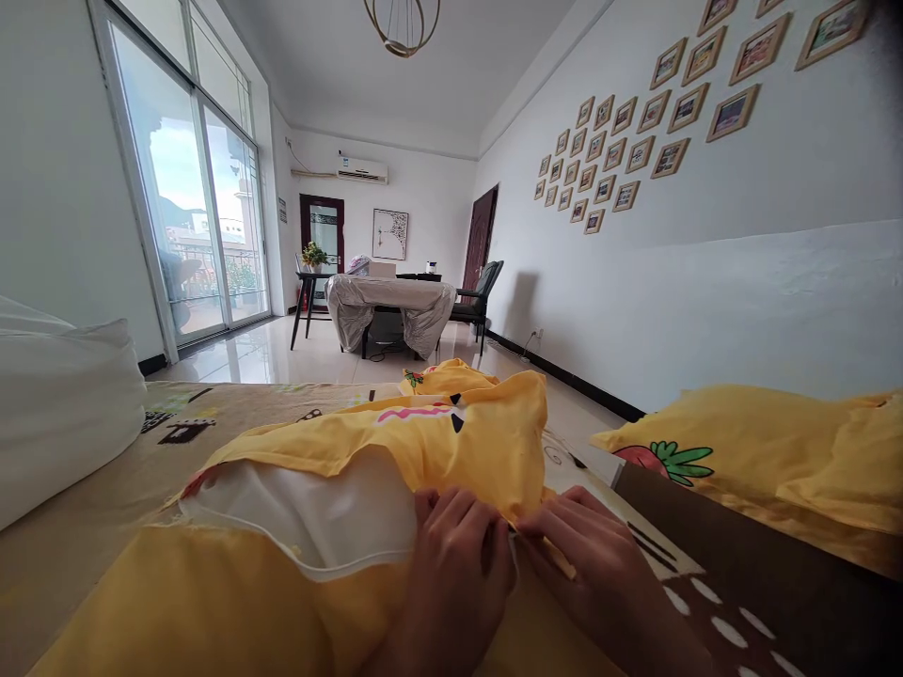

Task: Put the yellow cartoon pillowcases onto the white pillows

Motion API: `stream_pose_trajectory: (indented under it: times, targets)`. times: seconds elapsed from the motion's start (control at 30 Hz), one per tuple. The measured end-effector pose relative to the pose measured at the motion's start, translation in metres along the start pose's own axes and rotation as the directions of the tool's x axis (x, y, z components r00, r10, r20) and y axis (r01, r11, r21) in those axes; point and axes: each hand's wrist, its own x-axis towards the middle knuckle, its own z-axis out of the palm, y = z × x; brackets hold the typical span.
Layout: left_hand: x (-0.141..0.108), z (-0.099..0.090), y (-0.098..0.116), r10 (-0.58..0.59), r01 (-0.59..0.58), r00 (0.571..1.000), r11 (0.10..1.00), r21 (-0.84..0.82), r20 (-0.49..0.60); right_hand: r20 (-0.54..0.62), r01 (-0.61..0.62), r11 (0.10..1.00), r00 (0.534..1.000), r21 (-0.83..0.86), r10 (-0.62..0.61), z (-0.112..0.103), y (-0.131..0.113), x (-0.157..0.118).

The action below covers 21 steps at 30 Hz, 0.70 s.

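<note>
Yellow cover [204, 602], left hand [462, 555], right hand [591, 553] just beside, knuckles up, each grip pinching the cover's edge

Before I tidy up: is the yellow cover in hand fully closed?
No, the white insert shows through a gap in the cover.

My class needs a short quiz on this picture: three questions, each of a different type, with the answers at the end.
1. True or false: the left hand and the right hand are close together at the yellow cover.
2. Multiple choice: what shows through the opening in that cover?
A) Green netting
B) White fabric
C) Black leather
3. Fill in the blank: the yellow cloth at the far right carries a print with leaves coloured ____.

Key: 1. True; 2. B; 3. green
</note>
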Motion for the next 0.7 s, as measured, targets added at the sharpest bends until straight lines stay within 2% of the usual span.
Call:
stream_pose_trajectory:
  times: [0.17, 0.47, 0.7]
  targets:
    - [-0.002, 0.000, 0.000, -0.057, 0.056, 0.998, 0.998, -0.034, -0.023, -0.042, -0.008, 0.997, 0.999, -0.070, 0.005, 0.007, -0.002, 0.006]
    - [-0.001, 0.001, 0.000, -0.067, 0.065, 0.996, 0.998, -0.026, -0.063, -0.005, -0.122, 0.993, 0.993, -0.010, 0.122, 0.010, 0.001, 0.003]
    - [0.003, -0.004, -0.004, -0.047, 0.050, 0.989, 0.999, 0.014, -0.143, 0.165, -0.225, 0.966, 0.965, 0.131, 0.202, 0.004, 0.008, 0.000]
